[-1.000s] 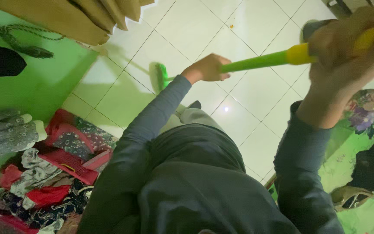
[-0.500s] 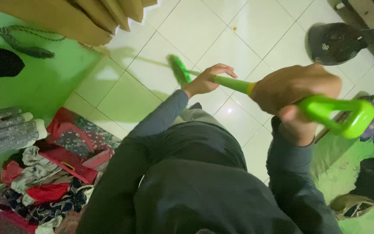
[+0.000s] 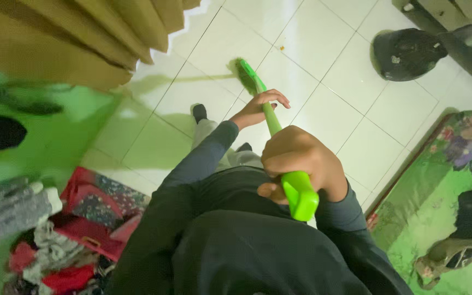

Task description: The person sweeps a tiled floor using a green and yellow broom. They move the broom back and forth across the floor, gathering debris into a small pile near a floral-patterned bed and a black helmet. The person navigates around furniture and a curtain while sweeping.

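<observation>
A green broom (image 3: 269,117) with a long green handle runs from the white tiled floor up toward me. Its brush head (image 3: 246,73) rests on a tile near the curtain. My left hand (image 3: 260,108) grips the handle partway down, fingers curled over it. My right hand (image 3: 297,158) is closed around the top of the handle, just above its looped green end (image 3: 301,198). Both arms are in dark long sleeves. One dark-socked foot (image 3: 199,113) stands on the tiles below my left arm.
A tan curtain (image 3: 83,38) hangs at the upper left beside a green wall. Red baskets with piled clothes (image 3: 77,218) sit at the lower left. A dark round object (image 3: 405,53) lies at the upper right. A green floral mat (image 3: 443,186) covers the floor on the right.
The broom head swept right and farther away across the tiles. My right hand came in toward my chest, turning the handle more upright. The view shifted and a foot stepped forward.
</observation>
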